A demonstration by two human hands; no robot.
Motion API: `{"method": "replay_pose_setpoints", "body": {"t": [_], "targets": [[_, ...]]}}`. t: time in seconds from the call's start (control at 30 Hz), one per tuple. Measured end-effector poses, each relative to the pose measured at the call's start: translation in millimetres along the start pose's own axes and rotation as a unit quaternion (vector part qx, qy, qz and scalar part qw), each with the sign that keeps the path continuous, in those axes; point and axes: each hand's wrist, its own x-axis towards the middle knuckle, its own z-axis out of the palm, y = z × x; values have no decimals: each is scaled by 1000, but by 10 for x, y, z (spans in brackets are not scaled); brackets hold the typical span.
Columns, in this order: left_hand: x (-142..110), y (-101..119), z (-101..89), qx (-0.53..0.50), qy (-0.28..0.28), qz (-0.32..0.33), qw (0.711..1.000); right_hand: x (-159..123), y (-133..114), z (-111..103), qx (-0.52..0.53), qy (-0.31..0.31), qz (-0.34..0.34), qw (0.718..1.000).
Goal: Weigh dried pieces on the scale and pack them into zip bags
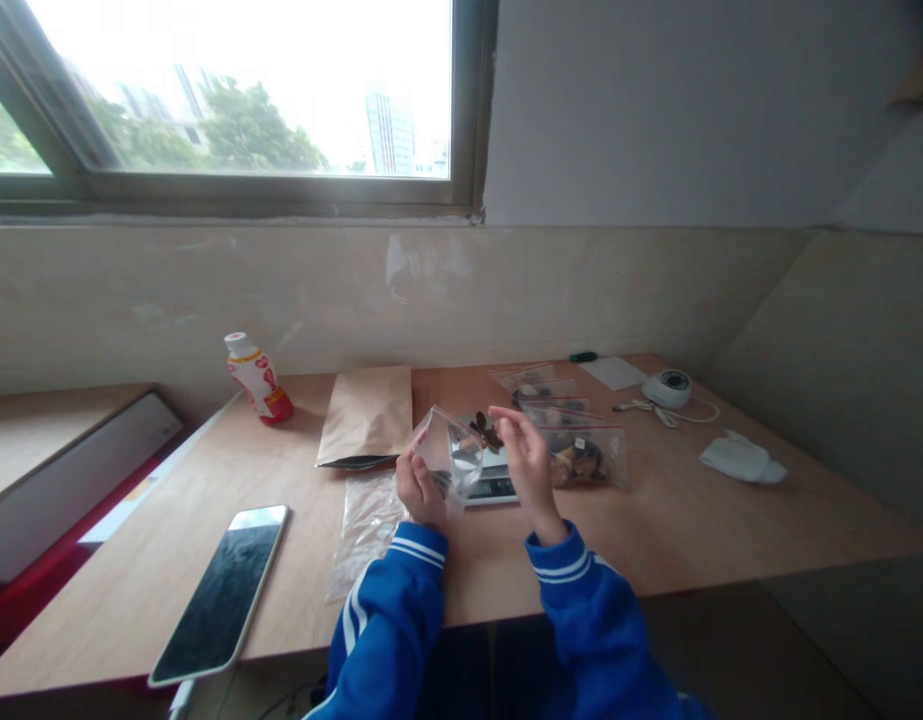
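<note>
My left hand [422, 487] is closed on the edge of a clear zip bag [450, 450], whose mouth gapes to the right. Just right of the bag, my right hand [530, 465] is raised with its fingers stretched to the left; its thumb is hidden. Dark brown dried pieces [486, 430] show beside those fingers, over a kitchen scale [492, 489] with a dark display. The bag and my right hand hide parts of the scale. A flat clear plastic bag [365, 530] lies under my left wrist.
Filled zip bags [585, 462] lie right of the scale. A kraft paper pouch [371, 415] and a red-white bottle [258, 380] are at the back left, a phone [225, 590] in front. A white camera [666, 388] with its cable and a white mask [742, 457] sit at the right.
</note>
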Motion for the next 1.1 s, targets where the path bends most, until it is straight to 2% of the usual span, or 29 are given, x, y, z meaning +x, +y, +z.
{"method": "replay_pose_setpoints", "body": {"t": [0.03, 0.1, 0.23, 0.3, 0.4, 0.5, 0.57, 0.73, 0.8, 0.87, 0.9, 0.97, 1.03, 1.1], "targets": [[9, 19, 4, -14, 31, -9, 999, -18, 115, -32, -19, 13, 10, 1000], [29, 55, 12, -41, 80, -25, 996, -71, 333, -64, -105, -19, -3, 994], [48, 81, 16, -50, 93, -34, 994, -201, 584, 12, -297, -112, -60, 946], [46, 70, 10, -45, 95, -33, 994, -239, 613, 70, -342, -126, -66, 929], [40, 51, 1, -37, 97, -36, 994, -247, 610, 105, -373, -122, -64, 917], [41, 48, -2, -37, 97, -38, 994, -224, 586, 67, -368, -114, -66, 921], [46, 52, -4, -43, 98, -33, 994, -198, 529, 20, -341, -94, -69, 933], [64, 42, -18, -11, 120, -18, 993, -82, 108, -60, -210, 60, -60, 974], [71, 30, -20, -2, 125, -14, 992, -34, -93, -55, -173, 49, -76, 981], [77, 22, -19, -2, 127, -16, 992, 1, -210, -36, -158, -9, -99, 982], [79, 20, -17, -3, 129, -17, 991, 13, -219, -25, -153, -30, -105, 982], [82, 21, -13, -7, 134, -20, 991, 29, -127, -2, -150, -33, -105, 982], [84, 25, -9, -15, 136, -22, 990, 36, 83, 28, -165, -14, -97, 981], [85, 27, -4, -24, 135, -25, 990, 33, 338, 75, -213, -22, -92, 972]]}}
